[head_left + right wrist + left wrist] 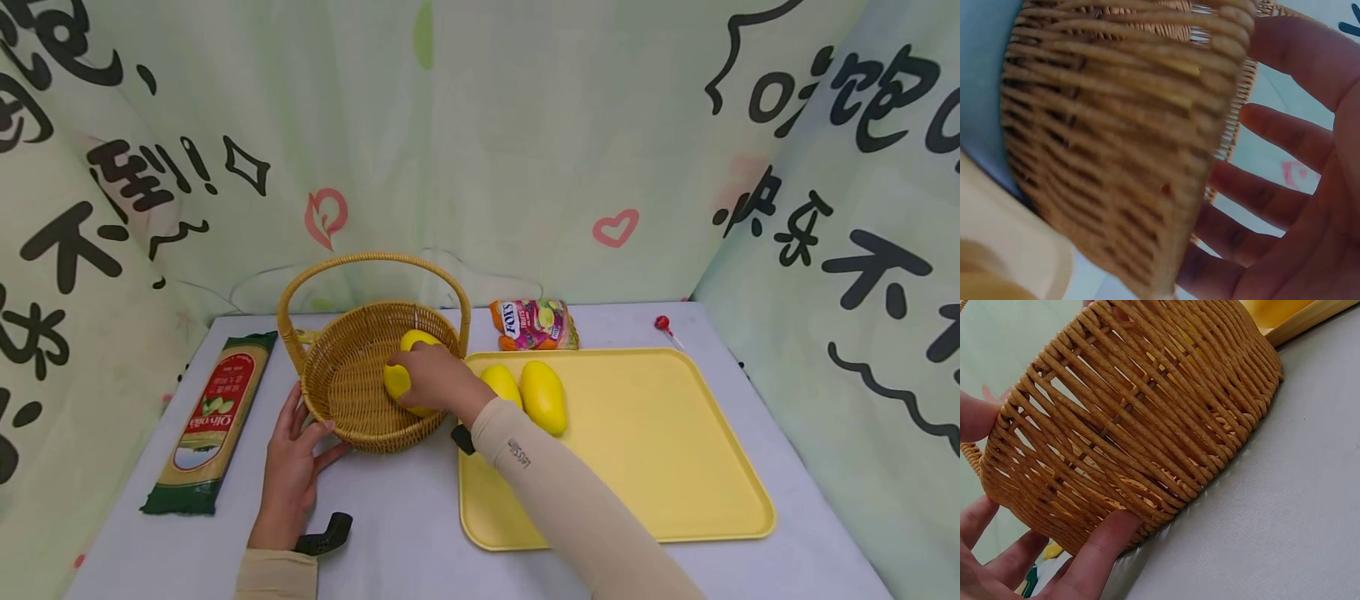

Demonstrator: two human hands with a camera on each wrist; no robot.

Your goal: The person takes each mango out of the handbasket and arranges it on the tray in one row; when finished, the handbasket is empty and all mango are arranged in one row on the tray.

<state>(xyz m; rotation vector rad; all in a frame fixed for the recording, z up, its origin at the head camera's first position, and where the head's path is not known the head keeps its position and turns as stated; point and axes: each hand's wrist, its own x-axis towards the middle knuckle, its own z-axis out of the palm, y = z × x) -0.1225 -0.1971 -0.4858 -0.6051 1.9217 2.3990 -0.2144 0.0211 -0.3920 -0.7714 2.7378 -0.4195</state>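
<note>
A wicker basket (352,392) with a hoop handle stands on the grey table, left of a yellow tray (660,450). My right hand (431,377) reaches over the rim into the basket, above a yellow mango (396,380); a second mango (417,337) lies behind it. The right wrist view shows that hand (1291,187) with its palm bare and fingers spread beside the basket wall (1116,125). My left hand (296,450) rests against the basket's outer wall (1141,406), with the thumb (1100,547) at its base. Two more mangoes (543,397) lie on the tray.
A long pasta packet (213,417) lies at the left. A bag of Fox's sweets (534,325) and a red lollipop (663,324) sit behind the tray. Printed cloth walls close in the back and both sides.
</note>
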